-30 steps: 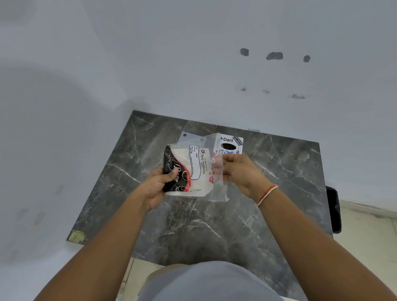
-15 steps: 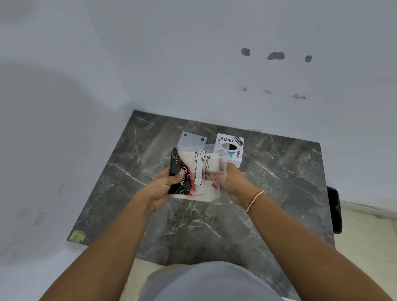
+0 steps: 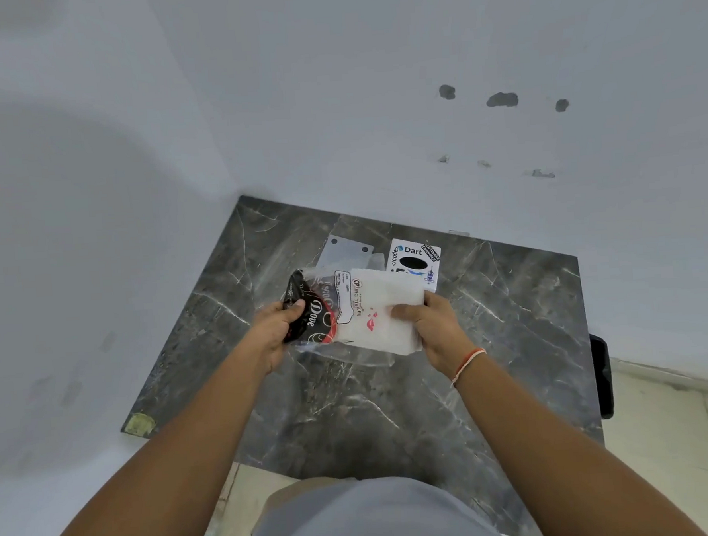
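1. Left hand [image 3: 274, 332]: fingers clamped on the Dove pack [image 3: 313, 314]. The thumb sits on top at its left end; the rest are hidden beneath.
2. Right hand [image 3: 436, 331]: the thumb pinches the right edge of the tissue pack [image 3: 381, 307]. The other fingers are under it, out of sight.
3. Both packs are held over the bench [image 3: 506, 341], side by side and touching, with the Dove pack on the left and tilted. A clear bag [image 3: 366, 357] hangs loose around them, its film trailing below the tissue pack. Cannot tell how much of the tissue pack is inside the film.
4. Just behind the packs on the bench are a Dart card [image 3: 416, 260] and a grey plate [image 3: 349, 249] with two holes, both near the wall [image 3: 375, 100].
5. Risks, as I judge them:
   - The film is slick and slack. If the hands pull apart, the bag may slide off or tear at the mouth.
   - The right hand's grip is only an edge pinch, so a soft pack could fold and slip free.
   - If the Dove pack sits loose in the bag, it could drop out when the left hand eases.
   - A forward sweep of the hands would knock the card or plate.
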